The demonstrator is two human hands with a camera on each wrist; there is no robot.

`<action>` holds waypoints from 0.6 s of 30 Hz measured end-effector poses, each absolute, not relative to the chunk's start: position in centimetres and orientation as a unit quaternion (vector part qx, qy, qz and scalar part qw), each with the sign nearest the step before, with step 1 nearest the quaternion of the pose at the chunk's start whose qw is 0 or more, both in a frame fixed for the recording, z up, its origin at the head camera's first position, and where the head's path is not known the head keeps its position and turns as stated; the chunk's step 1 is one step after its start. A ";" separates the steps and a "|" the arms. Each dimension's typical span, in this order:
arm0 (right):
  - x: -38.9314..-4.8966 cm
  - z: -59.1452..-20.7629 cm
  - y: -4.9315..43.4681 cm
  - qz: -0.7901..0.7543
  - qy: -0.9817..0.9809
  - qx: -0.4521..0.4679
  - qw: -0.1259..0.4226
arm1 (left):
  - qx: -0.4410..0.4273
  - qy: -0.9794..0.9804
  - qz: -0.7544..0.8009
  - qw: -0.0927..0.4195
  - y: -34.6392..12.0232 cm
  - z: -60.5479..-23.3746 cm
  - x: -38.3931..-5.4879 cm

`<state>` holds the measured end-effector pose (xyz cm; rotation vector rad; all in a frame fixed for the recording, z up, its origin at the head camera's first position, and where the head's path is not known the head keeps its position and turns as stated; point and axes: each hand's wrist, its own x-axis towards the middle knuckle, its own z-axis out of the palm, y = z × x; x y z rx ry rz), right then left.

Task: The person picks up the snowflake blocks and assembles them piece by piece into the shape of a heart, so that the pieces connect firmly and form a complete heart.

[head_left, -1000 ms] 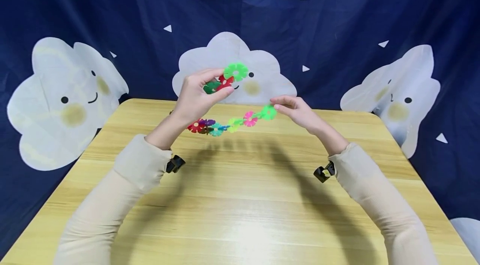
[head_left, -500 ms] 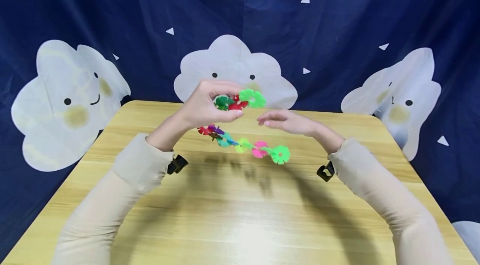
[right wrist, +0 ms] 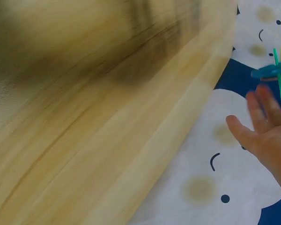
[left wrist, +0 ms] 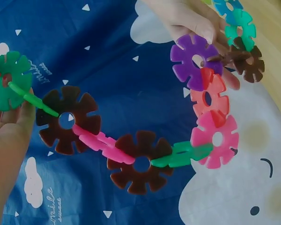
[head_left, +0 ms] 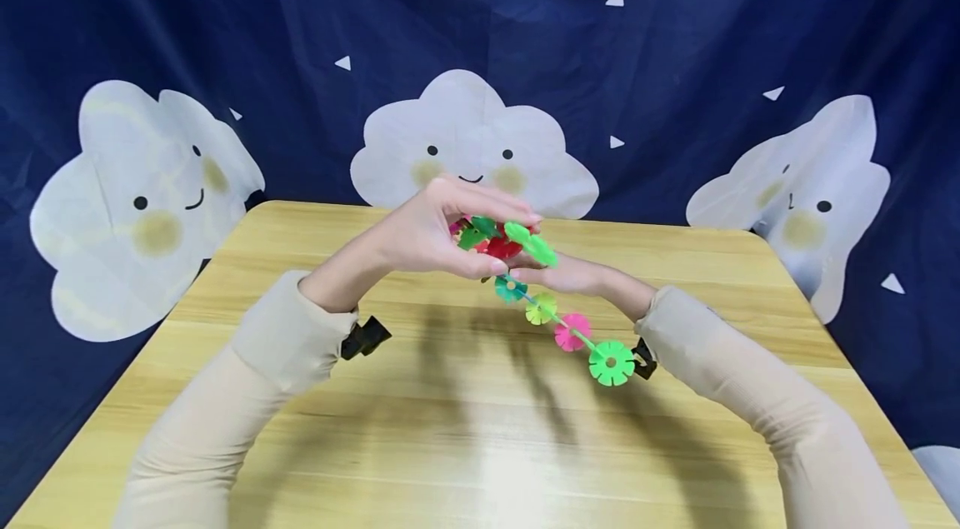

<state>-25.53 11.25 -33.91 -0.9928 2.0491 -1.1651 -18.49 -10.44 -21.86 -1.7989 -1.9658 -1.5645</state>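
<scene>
My left hand (head_left: 420, 233) grips one end of a chain of slotted plastic snowflake discs, with red and green discs between thumb and fingers. A pair of bright green discs (head_left: 531, 243) sticks out past the fingertips. The chain sags away in the left wrist view through brown discs (left wrist: 70, 120), pink and green links, then a purple disc (left wrist: 193, 61). My right hand (head_left: 573, 272) reaches under the left one, its loosely extended fingers against the chain near the purple disc. From there the free end hangs toward me, ending in a green disc (head_left: 611, 363).
Below the chain lies a wooden table (head_left: 450, 446). Behind it hangs a dark blue curtain (head_left: 675, 37) printed with smiling clouds. A small black camera (head_left: 365, 337) sits at the left cuff, another (head_left: 643, 359) at the right.
My right hand let go of the green end disc and moved left and down to the chain's middle. The free end dropped and swung toward me; my left hand moved right and lower.
</scene>
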 end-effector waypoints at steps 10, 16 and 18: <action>-25.6 -34.0 12.5 -0.522 0.756 -0.355 0.174 | -0.587 -0.634 -0.503 -0.007 -10.7 -22.3 -18.6; -25.8 -33.4 13.9 -0.517 0.774 -0.366 -0.014 | -0.580 -0.655 -0.484 0.011 -12.1 -23.4 -18.4; -25.9 -33.1 14.5 -0.498 0.779 -0.372 -0.078 | -0.585 -0.656 -0.475 0.030 -12.5 -24.0 -18.2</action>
